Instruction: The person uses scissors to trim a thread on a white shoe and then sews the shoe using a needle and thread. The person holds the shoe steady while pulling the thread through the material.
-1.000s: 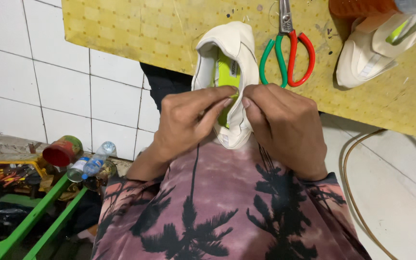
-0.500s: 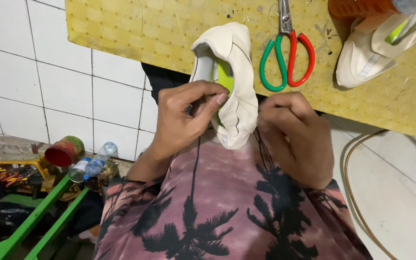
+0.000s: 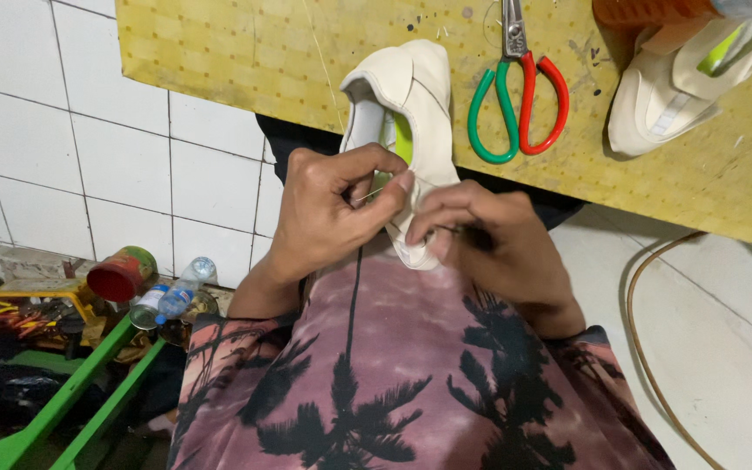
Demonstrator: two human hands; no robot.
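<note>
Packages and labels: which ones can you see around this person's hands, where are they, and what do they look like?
Can: lying on its side at lower left, round, red open end, green and orange printed wrap.
Plastic bottle: lying right of the can, small, clear, blue label band.
Orange container: top right on the yellow board, mostly cut off.
No signs or screens show.

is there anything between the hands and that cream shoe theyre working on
Nothing visible. The left hand pinches at the cream shoe near its opening and the right hand grips its lower end, both in direct contact. The scissors lie apart on the yellow board.
</note>
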